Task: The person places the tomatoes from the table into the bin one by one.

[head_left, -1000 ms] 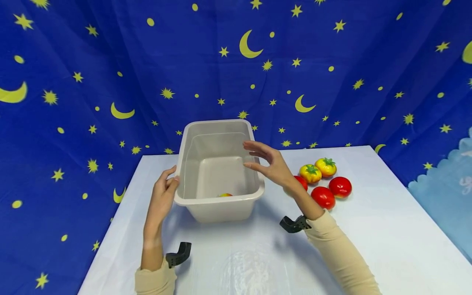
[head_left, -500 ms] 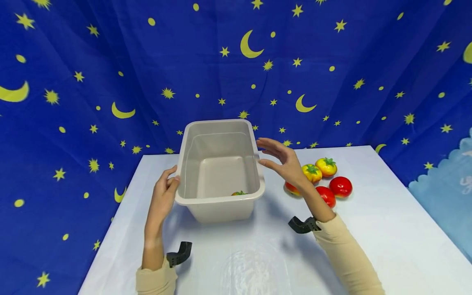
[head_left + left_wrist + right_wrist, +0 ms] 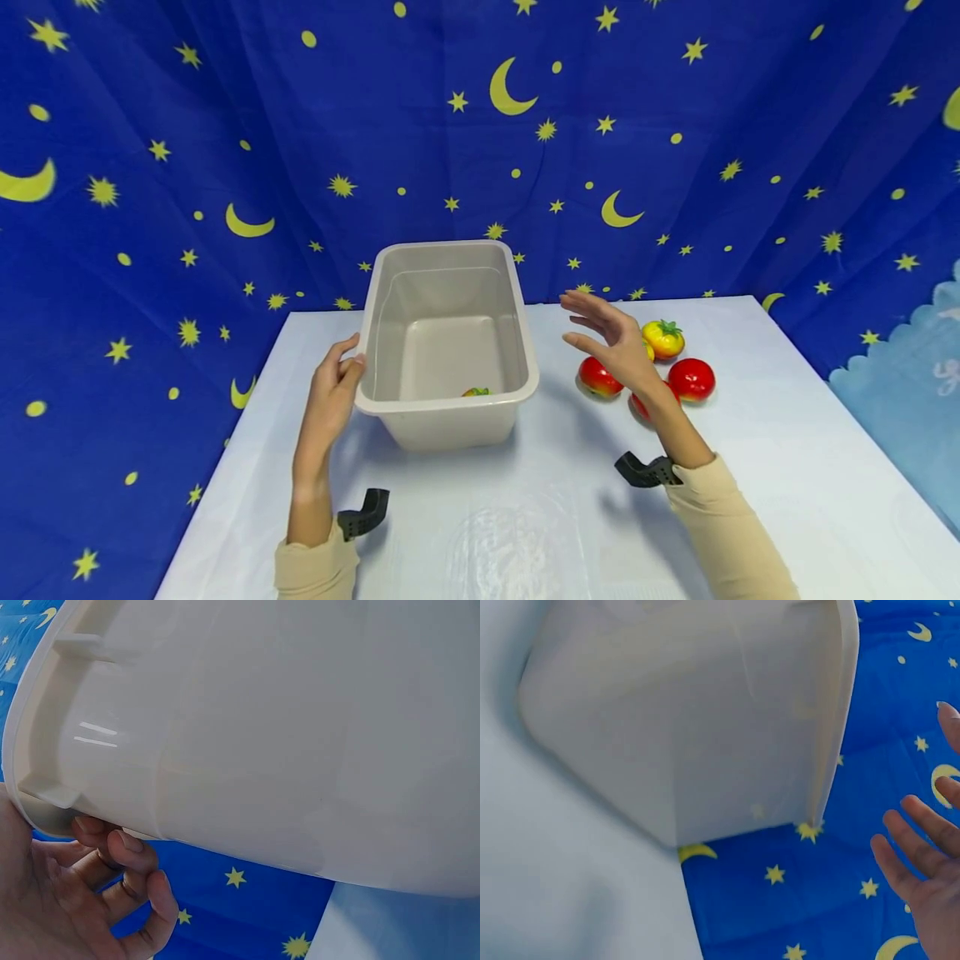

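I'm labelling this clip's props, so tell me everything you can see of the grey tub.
The tub is light grey, smooth, slightly shiny, seemingly plastic: a deep rectangle with rounded corners, an open top, a turned-out rim and small ribs beneath it. It stands on the white table, mouth up; any tilt is hard to judge. The left hand grips its left side; the right hand is apart. Inside lies a partly hidden tomato.

backdrop [image 3: 420,125]: blue, yellow moons [image 3: 498,93], stars [image 3: 547,130] | right edge: pale-blue patch [image 3: 915,408] | table [image 3: 825,467]: white, glare [image 3: 513,546] near front
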Demonstrator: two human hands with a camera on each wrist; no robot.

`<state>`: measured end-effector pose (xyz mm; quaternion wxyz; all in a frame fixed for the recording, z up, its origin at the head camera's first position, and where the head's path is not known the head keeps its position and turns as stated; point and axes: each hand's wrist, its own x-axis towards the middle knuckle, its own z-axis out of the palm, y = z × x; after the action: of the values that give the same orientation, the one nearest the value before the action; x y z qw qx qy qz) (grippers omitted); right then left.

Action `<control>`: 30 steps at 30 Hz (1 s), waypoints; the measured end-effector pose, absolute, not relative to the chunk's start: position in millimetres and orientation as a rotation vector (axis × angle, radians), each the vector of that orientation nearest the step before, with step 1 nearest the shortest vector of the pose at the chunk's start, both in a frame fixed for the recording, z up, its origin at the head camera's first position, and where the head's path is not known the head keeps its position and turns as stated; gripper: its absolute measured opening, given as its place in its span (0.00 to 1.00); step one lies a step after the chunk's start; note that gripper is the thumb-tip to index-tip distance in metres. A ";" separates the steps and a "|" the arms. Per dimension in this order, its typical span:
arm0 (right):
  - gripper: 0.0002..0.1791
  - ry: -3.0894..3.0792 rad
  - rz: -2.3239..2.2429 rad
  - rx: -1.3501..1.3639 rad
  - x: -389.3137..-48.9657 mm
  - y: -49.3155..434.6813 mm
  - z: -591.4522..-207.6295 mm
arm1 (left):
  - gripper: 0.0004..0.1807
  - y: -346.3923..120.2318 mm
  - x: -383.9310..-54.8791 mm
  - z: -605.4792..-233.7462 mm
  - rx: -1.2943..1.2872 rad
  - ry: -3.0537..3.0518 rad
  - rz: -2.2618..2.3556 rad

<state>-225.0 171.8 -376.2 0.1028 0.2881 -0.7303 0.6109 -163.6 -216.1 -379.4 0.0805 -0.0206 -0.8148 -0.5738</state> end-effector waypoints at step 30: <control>0.30 -2.325 1.682 0.602 -198.9 236.4 -406.5 | 0.25 -216.3 -163.5 -381.6 -0.079 -2.428 -1.686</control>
<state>-198.9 236.4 -406.5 0.1046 0.2041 -0.7887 0.5704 -163.5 -216.3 -381.6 0.0922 -0.0267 -0.8176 -0.5677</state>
